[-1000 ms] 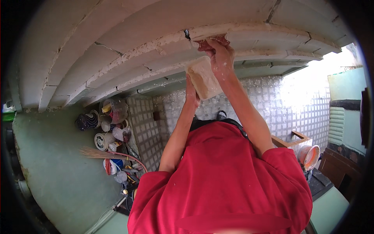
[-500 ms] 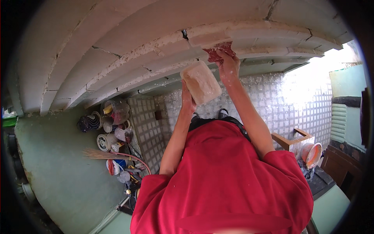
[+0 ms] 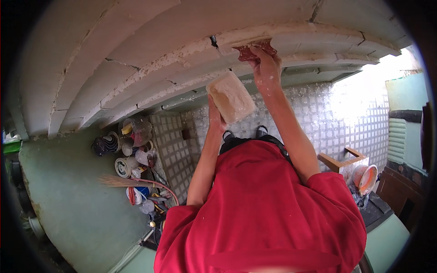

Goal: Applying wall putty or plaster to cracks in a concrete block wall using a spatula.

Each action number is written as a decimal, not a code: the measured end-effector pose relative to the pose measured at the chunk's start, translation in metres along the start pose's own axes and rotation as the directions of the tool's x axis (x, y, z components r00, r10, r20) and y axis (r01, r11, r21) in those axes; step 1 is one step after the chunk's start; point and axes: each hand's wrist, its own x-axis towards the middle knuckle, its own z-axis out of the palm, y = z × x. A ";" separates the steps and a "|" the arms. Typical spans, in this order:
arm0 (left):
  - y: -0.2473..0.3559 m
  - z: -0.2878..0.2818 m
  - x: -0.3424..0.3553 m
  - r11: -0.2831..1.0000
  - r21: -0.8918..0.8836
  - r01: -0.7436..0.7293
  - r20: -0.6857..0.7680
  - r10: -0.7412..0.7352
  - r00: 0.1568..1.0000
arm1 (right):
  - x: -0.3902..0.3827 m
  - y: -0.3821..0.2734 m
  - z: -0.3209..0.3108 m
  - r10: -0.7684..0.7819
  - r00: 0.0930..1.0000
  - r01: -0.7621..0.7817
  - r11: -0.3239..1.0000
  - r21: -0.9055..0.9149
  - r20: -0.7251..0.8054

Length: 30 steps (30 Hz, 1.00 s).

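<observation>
My left hand (image 3: 215, 114) grips a pale rectangular plastic tub (image 3: 232, 98) from its left side and underneath. Whitish paste lies inside, heaped unevenly along the walls. Up and to the right, my right hand (image 3: 267, 70) is closed round a dark red putty scraper (image 3: 256, 50) with curved, notched ends. The scraper's upper edge lies against the whitish stepped ceiling panel (image 3: 291, 34). Smears of white paste mark the scraper and my right hand. A dark crack (image 3: 214, 42) shows in the panel to the scraper's left.
Buckets and containers (image 3: 125, 167) stand at the left by a straw broom (image 3: 120, 181) and a red hose (image 3: 166, 189). At the right are a wooden stool (image 3: 331, 162) and an orange-lined bucket (image 3: 365, 179). White-spattered tiles (image 3: 309, 109) cover the floor below.
My right hand and the scraper have shifted slightly up and left along the panel's edge. The tub in my left hand has moved a little to the left.
</observation>
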 end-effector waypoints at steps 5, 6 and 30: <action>-0.004 -0.011 0.009 1.000 -0.012 -0.001 -0.003 0.001 1.000 | -0.006 -0.014 -0.032 0.022 0.998 -0.030 0.993 -0.110 -0.066; -0.005 -0.014 0.010 1.000 -0.017 -0.003 -0.006 0.003 1.000 | -0.004 -0.014 -0.040 0.023 0.998 -0.030 0.993 -0.111 -0.065; -0.009 -0.001 -0.014 0.998 0.061 0.011 -0.121 -0.004 0.993 | 0.027 -0.064 -0.087 -0.354 0.935 0.219 0.503 -0.836 0.032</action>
